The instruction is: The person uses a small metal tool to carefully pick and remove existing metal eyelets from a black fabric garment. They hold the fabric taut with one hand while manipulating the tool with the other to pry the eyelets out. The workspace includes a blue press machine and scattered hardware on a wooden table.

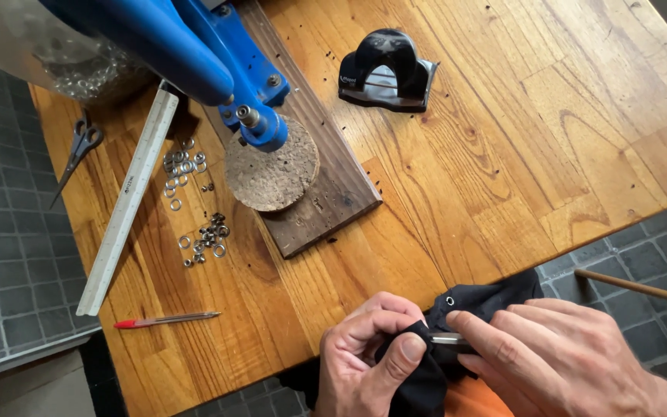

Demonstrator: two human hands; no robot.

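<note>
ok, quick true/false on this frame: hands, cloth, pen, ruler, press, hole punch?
1. Both hands hold the black cloth. True: left hand pinches a fold, right hand presses a small metal tool to it.
2. The red pen lies on the cork disc. False: on the bare table, below the ruler.
3. The blue press stands over the cork disc. True.
4. The scissors lie beside the black hole punch. False: far left edge.

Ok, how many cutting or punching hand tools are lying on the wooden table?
2: grey metal scissors at the table's left edge, and a black hole punch near the top middle. Others may be hidden.
</note>
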